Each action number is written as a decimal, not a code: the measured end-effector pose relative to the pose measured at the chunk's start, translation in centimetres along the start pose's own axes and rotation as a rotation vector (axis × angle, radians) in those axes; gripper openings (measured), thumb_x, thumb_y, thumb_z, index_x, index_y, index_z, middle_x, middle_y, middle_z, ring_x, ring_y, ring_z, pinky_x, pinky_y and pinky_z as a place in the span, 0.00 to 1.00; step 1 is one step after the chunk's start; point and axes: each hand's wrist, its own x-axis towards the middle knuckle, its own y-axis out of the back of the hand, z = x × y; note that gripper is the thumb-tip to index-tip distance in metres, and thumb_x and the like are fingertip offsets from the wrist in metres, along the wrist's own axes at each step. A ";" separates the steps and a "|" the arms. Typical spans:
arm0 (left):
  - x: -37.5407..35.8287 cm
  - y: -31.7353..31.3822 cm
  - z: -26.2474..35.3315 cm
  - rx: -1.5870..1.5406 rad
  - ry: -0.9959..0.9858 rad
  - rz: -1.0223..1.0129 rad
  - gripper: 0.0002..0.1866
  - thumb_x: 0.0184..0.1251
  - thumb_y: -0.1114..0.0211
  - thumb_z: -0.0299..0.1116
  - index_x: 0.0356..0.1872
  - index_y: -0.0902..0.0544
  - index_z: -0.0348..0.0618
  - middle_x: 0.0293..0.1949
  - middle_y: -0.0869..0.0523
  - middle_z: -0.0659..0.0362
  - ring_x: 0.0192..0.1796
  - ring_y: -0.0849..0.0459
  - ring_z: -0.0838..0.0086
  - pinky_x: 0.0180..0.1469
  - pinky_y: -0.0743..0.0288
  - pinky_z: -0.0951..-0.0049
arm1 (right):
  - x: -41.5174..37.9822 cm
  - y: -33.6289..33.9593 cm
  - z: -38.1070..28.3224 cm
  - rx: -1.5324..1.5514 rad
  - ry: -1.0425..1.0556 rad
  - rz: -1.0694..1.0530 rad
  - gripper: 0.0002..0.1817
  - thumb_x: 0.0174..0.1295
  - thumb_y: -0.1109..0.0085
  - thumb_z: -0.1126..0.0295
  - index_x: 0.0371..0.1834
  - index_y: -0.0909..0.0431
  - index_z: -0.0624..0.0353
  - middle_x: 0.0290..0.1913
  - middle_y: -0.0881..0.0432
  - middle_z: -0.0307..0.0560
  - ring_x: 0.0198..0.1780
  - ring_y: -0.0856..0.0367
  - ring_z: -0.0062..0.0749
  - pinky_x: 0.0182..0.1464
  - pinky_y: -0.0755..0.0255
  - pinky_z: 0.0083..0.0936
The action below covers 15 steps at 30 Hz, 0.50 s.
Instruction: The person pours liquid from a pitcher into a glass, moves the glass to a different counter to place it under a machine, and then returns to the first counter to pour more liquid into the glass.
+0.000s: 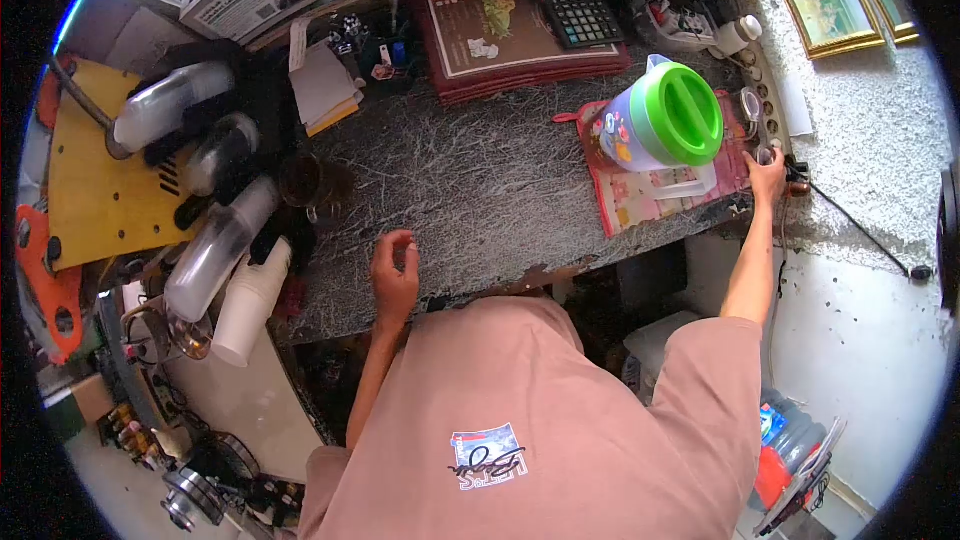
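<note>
My left hand (395, 272) hovers by the worktop's front edge, its fingers loosely curled, a gap at the thumb and nothing visible in it. At the far right, my right hand (768, 180) has its thumb and fingers around a small round glass-like object (764, 155) by the wall; the fingers partly cover it. Left of that hand stands a pitcher (640, 125) with a bright green lid (690, 115) and a clear handle (688, 185). Under it lies a pink patterned cloth (622, 202). A clear glass jar (750, 106) is just beyond my right hand.
The scratched dark worktop (450, 180) spans the middle. Red-edged menus (470, 80) with a calculator (578, 8) on top lie at the back. Stacked plastic cups (220, 250) and white cups (250, 305) jut out at the left. A black cable (860, 220) runs along the right wall.
</note>
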 end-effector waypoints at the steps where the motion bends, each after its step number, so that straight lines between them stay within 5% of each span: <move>1: 0.1 0.0 -0.2 -0.001 -0.014 -0.024 0.09 0.73 0.39 0.27 0.51 0.19 0.39 0.46 0.16 0.53 0.48 0.15 0.64 0.48 0.21 0.66 | -0.7 0.0 0.0 0.005 0.029 0.071 0.43 0.44 0.19 0.48 0.65 0.26 0.50 0.55 0.18 0.59 0.58 0.20 0.58 0.56 0.25 0.50; 8: -0.5 0.0 0.7 0.011 -0.077 -0.150 0.08 0.71 0.38 0.26 0.48 0.19 0.38 0.44 0.15 0.54 0.47 0.14 0.64 0.48 0.21 0.65 | -14.7 7.3 -2.4 0.212 0.030 0.141 0.41 0.47 0.18 0.51 0.62 0.25 0.60 0.51 0.14 0.55 0.55 0.16 0.53 0.55 0.24 0.42; 12: -0.3 -0.9 1.6 -0.043 -0.097 -0.303 0.10 0.68 0.33 0.27 0.48 0.18 0.40 0.45 0.15 0.54 0.47 0.14 0.63 0.49 0.21 0.65 | -24.0 9.6 -2.1 0.827 -0.370 -0.148 0.30 0.56 0.21 0.63 0.58 0.24 0.60 0.46 0.15 0.43 0.45 0.11 0.35 0.38 0.21 0.24; 15: 0.3 -1.1 3.9 -0.083 -0.089 -0.501 0.17 0.64 0.28 0.31 0.52 0.19 0.41 0.49 0.15 0.54 0.51 0.14 0.63 0.52 0.22 0.65 | -30.7 8.1 -5.2 1.342 -0.591 -0.415 0.28 0.59 0.25 0.57 0.58 0.24 0.57 0.49 0.15 0.47 0.43 0.10 0.40 0.33 0.21 0.22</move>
